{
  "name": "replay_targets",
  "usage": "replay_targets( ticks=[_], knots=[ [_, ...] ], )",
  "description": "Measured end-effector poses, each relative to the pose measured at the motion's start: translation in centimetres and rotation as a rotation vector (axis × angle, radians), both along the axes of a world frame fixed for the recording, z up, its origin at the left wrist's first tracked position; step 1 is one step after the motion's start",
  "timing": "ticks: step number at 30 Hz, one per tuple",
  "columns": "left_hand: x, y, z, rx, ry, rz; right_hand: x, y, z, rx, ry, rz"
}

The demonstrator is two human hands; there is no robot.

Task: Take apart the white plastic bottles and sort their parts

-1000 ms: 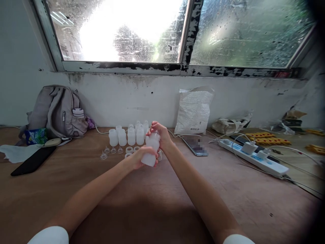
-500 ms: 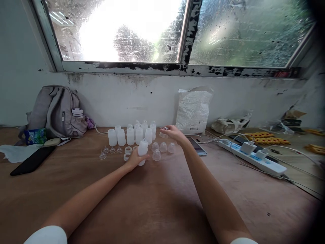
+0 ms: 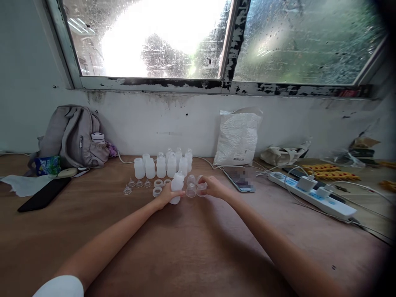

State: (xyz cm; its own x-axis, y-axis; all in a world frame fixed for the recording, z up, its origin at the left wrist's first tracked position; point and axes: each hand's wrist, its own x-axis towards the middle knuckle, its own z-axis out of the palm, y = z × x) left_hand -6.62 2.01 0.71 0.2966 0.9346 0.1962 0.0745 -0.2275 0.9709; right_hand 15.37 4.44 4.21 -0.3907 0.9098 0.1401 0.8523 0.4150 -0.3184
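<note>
1. My left hand (image 3: 167, 197) has its fingers wrapped round a frosted white bottle (image 3: 177, 183), which leans slightly above the front of the counter (image 3: 173, 239); a clear teat tops it, and I see no writing on its side.
2. My right hand (image 3: 213, 187) has its fingers at a clear domed cap (image 3: 201, 189); I cannot tell whether they grip it or only touch it. Another clear dome (image 3: 191, 190) sits just beside it, between my hands.
3. Behind my left hand stand the other white bottles (image 3: 150, 168), upright in a cluster, plain as far as I can see.
4. To the left of the held bottle lie white rings (image 3: 157, 192), and beyond them small clear teats (image 3: 127, 190).
5. The white mailing bag (image 3: 238, 138) against the wall carries small dark print near its lower edge, too tiny to read.
6. The blue-green packet (image 3: 48, 165) by the backpack (image 3: 72, 136) has pale lettering, too blurred to read.
7. The screen of the phone (image 3: 239, 179) is pixelated, so nothing on it is legible.
</note>
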Motion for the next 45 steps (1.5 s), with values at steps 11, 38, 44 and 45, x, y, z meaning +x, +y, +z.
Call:
replay_targets(
  ticks=[11,38,44,45],
  knots=[
    [0.6,-0.8,1.9,0.205,0.175,0.13,-6.1,-2.1,5.8,0.082,0.401,-0.019],
    [0.4,-4.5,7.9,-0.513,-0.374,-0.682,-9.1,-4.3,7.4,-0.156,1.187,0.29],
    [-0.5,-3.5,6.7,-0.69,-0.636,-0.964,-7.5,-2.7,6.0,-0.606,1.145,0.497],
    [-0.9,-3.1,6.5,-0.658,-0.604,-0.963,-6.9,-2.0,5.4,-0.632,1.115,0.453]
  ],
)
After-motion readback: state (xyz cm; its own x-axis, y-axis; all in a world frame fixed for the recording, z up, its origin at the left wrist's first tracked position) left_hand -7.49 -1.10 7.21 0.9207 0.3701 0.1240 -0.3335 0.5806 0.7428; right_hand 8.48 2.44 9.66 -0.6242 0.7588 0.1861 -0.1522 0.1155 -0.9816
